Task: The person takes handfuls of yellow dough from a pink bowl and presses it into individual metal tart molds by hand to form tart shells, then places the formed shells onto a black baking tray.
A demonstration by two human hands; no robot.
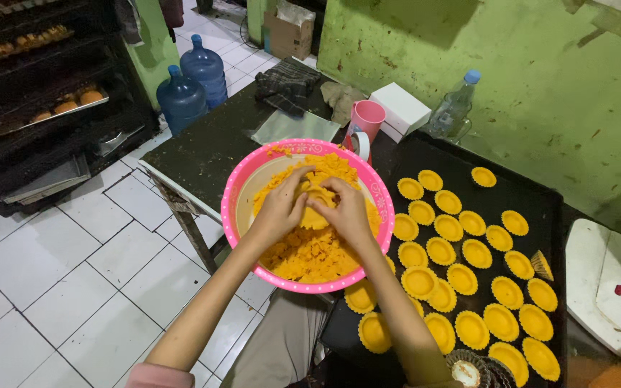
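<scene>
A pink bowl (238, 194) full of crumbly orange dough (310, 255) rests at the table's near edge. Over its middle, my left hand (279, 208) and my right hand (346, 210) meet, fingers curled around a small dough-lined tart shell (313, 205) that they hold together. To the right lies a black baking tray (540, 208) carrying several yellow dough-lined tart shells (461, 251) in rows. A stack of empty fluted tart moulds (472, 366) sits at the tray's near edge.
Behind the bowl stand a pink mug (365, 122), a white box (400, 109), a clear plastic bottle (454, 108) and folded cloths (285, 82). A white scale (612, 287) is at right. Blue water jugs (192, 82) and an oven rack (44, 100) stand left on the tiled floor.
</scene>
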